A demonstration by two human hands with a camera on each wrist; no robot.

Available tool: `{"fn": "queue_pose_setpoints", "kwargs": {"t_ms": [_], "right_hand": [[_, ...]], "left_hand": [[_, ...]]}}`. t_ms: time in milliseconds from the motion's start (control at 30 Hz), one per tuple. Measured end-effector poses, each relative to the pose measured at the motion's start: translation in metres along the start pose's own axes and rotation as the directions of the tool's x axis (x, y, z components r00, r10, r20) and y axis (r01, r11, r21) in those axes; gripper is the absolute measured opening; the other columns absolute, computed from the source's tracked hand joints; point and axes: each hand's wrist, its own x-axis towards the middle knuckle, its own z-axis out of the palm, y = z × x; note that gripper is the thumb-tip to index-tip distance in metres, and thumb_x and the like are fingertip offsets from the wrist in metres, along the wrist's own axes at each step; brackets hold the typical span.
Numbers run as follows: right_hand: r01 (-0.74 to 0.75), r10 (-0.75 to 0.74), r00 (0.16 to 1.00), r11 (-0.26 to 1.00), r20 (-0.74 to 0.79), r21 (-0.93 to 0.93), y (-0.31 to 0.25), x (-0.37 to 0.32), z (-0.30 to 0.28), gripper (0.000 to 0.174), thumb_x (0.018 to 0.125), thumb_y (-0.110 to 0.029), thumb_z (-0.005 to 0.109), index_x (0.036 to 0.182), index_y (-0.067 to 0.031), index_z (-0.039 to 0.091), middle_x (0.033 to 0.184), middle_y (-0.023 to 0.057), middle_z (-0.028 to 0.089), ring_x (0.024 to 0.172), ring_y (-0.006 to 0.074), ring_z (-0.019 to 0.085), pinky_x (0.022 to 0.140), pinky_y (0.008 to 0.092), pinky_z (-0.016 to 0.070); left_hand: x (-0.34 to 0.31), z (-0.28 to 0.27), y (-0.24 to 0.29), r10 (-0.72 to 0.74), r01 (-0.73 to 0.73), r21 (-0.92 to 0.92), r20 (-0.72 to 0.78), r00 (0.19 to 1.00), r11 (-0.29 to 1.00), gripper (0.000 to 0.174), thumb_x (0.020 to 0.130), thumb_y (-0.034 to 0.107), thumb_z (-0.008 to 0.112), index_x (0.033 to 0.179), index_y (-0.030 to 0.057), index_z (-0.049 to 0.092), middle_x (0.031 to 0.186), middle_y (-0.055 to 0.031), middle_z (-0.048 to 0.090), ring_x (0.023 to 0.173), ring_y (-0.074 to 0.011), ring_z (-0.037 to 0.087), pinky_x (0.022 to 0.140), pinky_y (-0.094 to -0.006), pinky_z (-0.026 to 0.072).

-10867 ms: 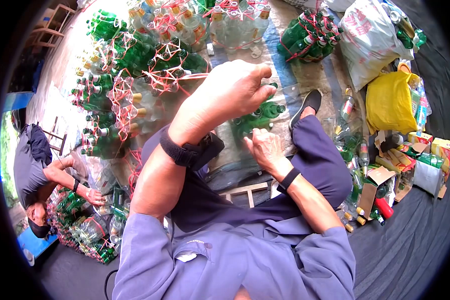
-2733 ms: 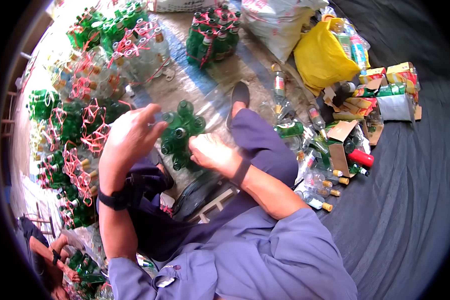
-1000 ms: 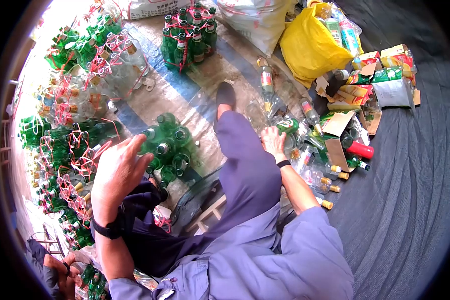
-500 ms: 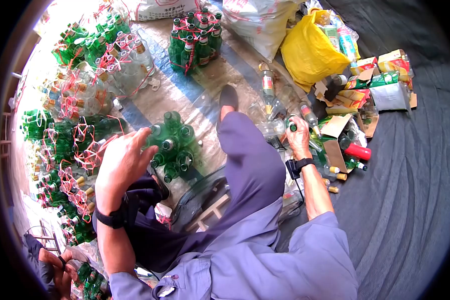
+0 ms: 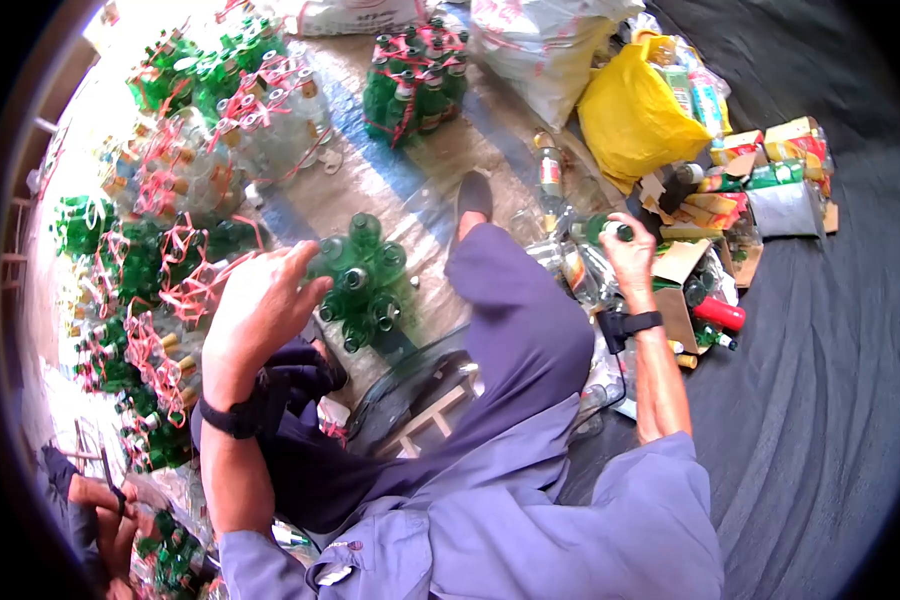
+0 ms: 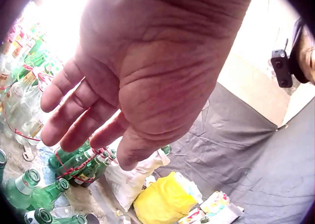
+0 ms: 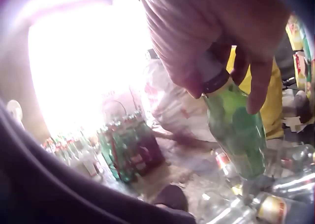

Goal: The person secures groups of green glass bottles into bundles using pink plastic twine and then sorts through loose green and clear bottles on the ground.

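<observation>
My right hand (image 5: 630,252) grips a green bottle (image 7: 236,128) by its neck, above the loose bottles on the right; in the right wrist view the bottle hangs tilted, fingers round its capped top. My left hand (image 5: 262,300) is held up beside a cluster of green bottles (image 5: 358,280) standing on the floor in front of my legs. In the left wrist view that hand (image 6: 147,81) shows its palm, with the fingers extended and nothing in them.
Bundles of green and clear bottles tied with red string (image 5: 170,260) fill the left side. A tied green bundle (image 5: 415,90), white sack (image 5: 535,50) and yellow bag (image 5: 635,115) lie ahead. Right are cartons (image 5: 785,180) and a dark sheet (image 5: 820,400). Another person (image 5: 105,510) is lower left.
My right hand took hold of a green bottle among the loose ones on the right and raised it. The left hand stays beside the standing cluster. The head view has shifted slightly.
</observation>
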Motion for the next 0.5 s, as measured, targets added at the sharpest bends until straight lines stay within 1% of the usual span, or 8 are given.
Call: {"fn": "queue_pose_setpoints", "kwargs": {"t_ms": [67,167,200,333,400,433,467,500], "right_hand": [[0.024,-0.029,0.998,0.997,0.062,0.073,-0.036,0.009,-0.006,0.026,0.079,-0.001,0.073,0.105,-0.0013,0.073,0.092,0.0021,0.071,0.08,0.0112,0.065,0.074,0.0264,0.0536],[-0.158,0.119,0.973,0.968,0.199,0.193,-0.111,0.008,-0.005,0.026,0.081,-0.002,0.073,0.107,0.0006,0.072,0.088,0.0,0.068,0.078,0.0084,0.063,0.071,0.0234,0.0523],[-0.157,0.117,0.966,0.973,0.23,0.167,-0.135,0.005,-0.002,0.027,0.082,-0.002,0.073,0.109,0.0004,0.072,0.088,0.0007,0.069,0.077,0.0074,0.063,0.071,0.0224,0.0519],[-0.04,-0.003,0.919,0.994,0.394,0.1,-0.183,-0.004,0.026,0.029,0.082,-0.006,0.076,0.11,0.0008,0.072,0.088,0.0002,0.069,0.076,0.0068,0.062,0.071,0.023,0.0519],[0.011,-0.061,0.85,0.995,0.523,0.098,-0.191,-0.011,0.042,0.028,0.082,-0.006,0.076,0.109,0.0,0.073,0.087,-0.0003,0.069,0.077,0.0061,0.062,0.071,0.0227,0.0518],[-0.03,-0.018,0.835,0.996,0.55,0.079,-0.198,-0.02,0.052,0.026,0.082,-0.006,0.076,0.108,0.0002,0.073,0.086,-0.0002,0.069,0.077,0.0054,0.061,0.071,0.023,0.0517],[0.014,-0.112,0.818,0.985,0.564,0.174,-0.194,-0.027,0.066,0.026,0.082,-0.006,0.076,0.107,0.0005,0.073,0.083,-0.003,0.066,0.073,0.003,0.057,0.066,0.0206,0.0489],[-0.035,-0.104,0.788,0.977,0.607,0.213,-0.2,-0.036,0.076,0.026,0.082,-0.007,0.076,0.106,0.0008,0.073,0.081,-0.0023,0.066,0.074,0.0038,0.058,0.067,0.0215,0.0496]], "left_hand": [[0.0,0.004,-0.005,0.027,-0.027,0.011,-0.006,1.0,1.0,0.037,0.09,0.024,0.071,0.117,0.0019,0.062,0.091,-0.0164,0.07,0.089,-0.0357,0.068,0.077,-0.044,0.0535],[-0.002,0.003,-0.004,0.018,-0.018,0.015,-0.019,1.0,1.0,0.036,0.09,0.026,0.071,0.117,0.004,0.062,0.091,-0.0158,0.071,0.087,-0.0354,0.069,0.075,-0.0439,0.0545],[-0.001,0.003,-0.004,0.014,-0.014,0.021,-0.014,1.0,1.0,0.035,0.091,0.026,0.071,0.117,0.0044,0.062,0.091,-0.0158,0.071,0.086,-0.0356,0.069,0.074,-0.044,0.0547],[-0.002,0.0,-0.004,0.046,-0.045,0.022,-0.047,0.998,0.999,0.035,0.093,0.03,0.067,0.116,0.0042,0.063,0.091,-0.0199,0.07,0.085,-0.0388,0.068,0.073,-0.0462,0.0548],[-0.003,-0.002,-0.004,0.04,-0.039,0.018,-0.047,0.998,0.999,0.035,0.093,0.03,0.067,0.116,0.0039,0.063,0.092,-0.0207,0.07,0.086,-0.0391,0.068,0.073,-0.0466,0.0547],[-0.003,-0.002,-0.005,0.045,-0.044,0.012,-0.045,0.998,0.999,0.035,0.093,0.03,0.067,0.116,0.0036,0.063,0.092,-0.0216,0.069,0.086,-0.0394,0.068,0.074,-0.0469,0.0547],[-0.004,-0.002,-0.005,0.036,-0.036,0.011,-0.047,0.998,0.999,0.035,0.093,0.03,0.067,0.116,0.0036,0.063,0.092,-0.0216,0.069,0.086,-0.0394,0.068,0.074,-0.0469,0.0547],[-0.004,-0.002,-0.006,0.041,-0.041,0.001,-0.044,0.998,0.999,0.036,0.093,0.03,0.067,0.116,0.0032,0.064,0.091,-0.0221,0.069,0.086,-0.0396,0.068,0.074,-0.0471,0.0546]]}}
